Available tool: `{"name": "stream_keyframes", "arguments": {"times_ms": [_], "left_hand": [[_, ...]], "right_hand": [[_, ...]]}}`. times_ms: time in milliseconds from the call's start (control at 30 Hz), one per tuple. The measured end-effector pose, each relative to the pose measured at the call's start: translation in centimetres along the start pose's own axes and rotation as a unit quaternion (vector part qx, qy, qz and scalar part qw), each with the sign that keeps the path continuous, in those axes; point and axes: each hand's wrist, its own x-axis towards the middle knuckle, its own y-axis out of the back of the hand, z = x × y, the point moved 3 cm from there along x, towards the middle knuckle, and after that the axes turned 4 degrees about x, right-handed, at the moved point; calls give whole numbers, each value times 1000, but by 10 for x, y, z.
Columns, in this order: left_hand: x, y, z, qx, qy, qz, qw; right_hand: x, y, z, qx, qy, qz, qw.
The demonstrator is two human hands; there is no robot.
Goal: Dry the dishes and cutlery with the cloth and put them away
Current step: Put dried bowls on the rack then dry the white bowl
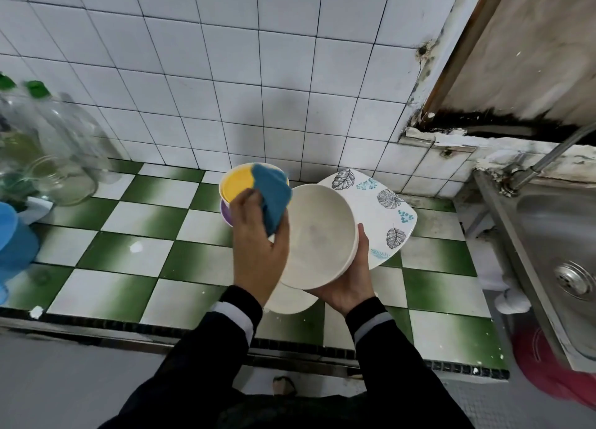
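My right hand [350, 280] grips a white bowl [319, 235] from below, tilted with its inside facing me, above the green-and-white tiled counter [129, 254]. My left hand [258, 245] holds a blue cloth [272, 196] just left of the bowl's rim. Behind the cloth stands a yellow bowl [237, 180] stacked on a purple one [225, 214]. A square white plate with leaf prints [374, 209] lies behind the white bowl. Another white dish [290, 301] shows under the held bowl, mostly hidden.
Clear plastic bottles with green caps [42, 132] and a glass jar [61, 180] stand at the counter's left, beside a blue container [14, 245]. A steel sink [561, 254] with a tap [545, 158] is at the right. A red cloth [554, 374] hangs lower right.
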Motion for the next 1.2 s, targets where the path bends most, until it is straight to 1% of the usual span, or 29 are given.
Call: {"name": "stream_keyframes", "arguments": {"times_ms": [67, 100, 167, 267, 367, 467, 533, 600, 667, 767, 833, 933, 967, 1000, 1067, 1133, 1167, 1200], "left_hand": [[-11, -11, -2, 62, -49, -73, 994], [-16, -17, -6, 98, -60, -111, 987], [-19, -24, -13, 146, -56, -174, 972], [-18, -28, -19, 179, -37, -249, 951], [-21, -32, -21, 207, -33, -335, 919], [-23, -31, -13, 190, -8, -423, 886], [-24, -29, -2, 138, 46, -478, 866], [-24, -28, 12, 52, 123, -504, 854], [-20, -29, 23, -33, 190, -482, 854], [-15, -27, 39, -170, 294, -381, 860], [-15, -28, 48, -262, 347, -307, 846], [-15, -31, 56, -395, 399, -199, 803], [-13, -31, 53, -407, 393, -162, 809], [-11, -30, 49, -389, 372, -126, 833], [-8, -27, 38, -316, 309, -56, 895], [-7, -22, 30, -236, 235, -2, 943], [-6, -22, 23, -191, 192, 4, 963], [-5, -22, 17, -142, 151, -12, 978]], "right_hand": [[2, 1, 3, -15, -1, -18, 1000], [2, 2, 4, -24, 1, -29, 999], [3, 4, 6, -35, 10, -51, 998], [1, 2, 8, -41, 20, -72, 996], [2, 2, 4, -49, 39, -80, 995], [6, 8, 0, -51, 46, -73, 995], [7, 10, -1, -45, 47, -58, 996], [8, 11, 1, -38, 46, -36, 998], [8, 8, 4, -31, 45, -33, 998], [7, 0, 7, -8, 49, -48, 998], [6, -2, 7, 29, 37, -50, 998], [7, 1, 8, 59, 22, -39, 997], [6, 1, 8, 57, 21, -36, 998], [7, 2, 8, 56, 19, -37, 998], [4, 4, 6, 57, 14, -38, 998], [1, 5, 5, 50, 15, -30, 998], [0, 6, 5, 41, 16, -23, 999], [0, 7, 6, 32, 19, -15, 999]]}}
